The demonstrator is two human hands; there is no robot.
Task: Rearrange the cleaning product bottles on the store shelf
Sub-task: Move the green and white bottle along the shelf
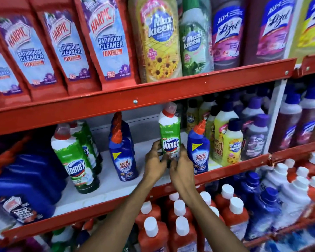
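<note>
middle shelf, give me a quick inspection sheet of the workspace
surface: white middle shelf, red front edge, bare patches.
job's things: green Domex bottle upright, held low on its body; blue Sani Fresh bottle right beside it.
clutter: second Domex bottle leaning at left.
grippers: left hand and right hand both on the held bottle.
cables: nothing seen.
surroundings: Harpic packs above, white-capped red bottles below.

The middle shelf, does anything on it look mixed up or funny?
A bit mixed. The green Domex bottle held by the left hand and right hand stands between two blue Sani Fresh bottles, apart from the other green Domex bottles farther left. Nothing looks spilled.
</note>
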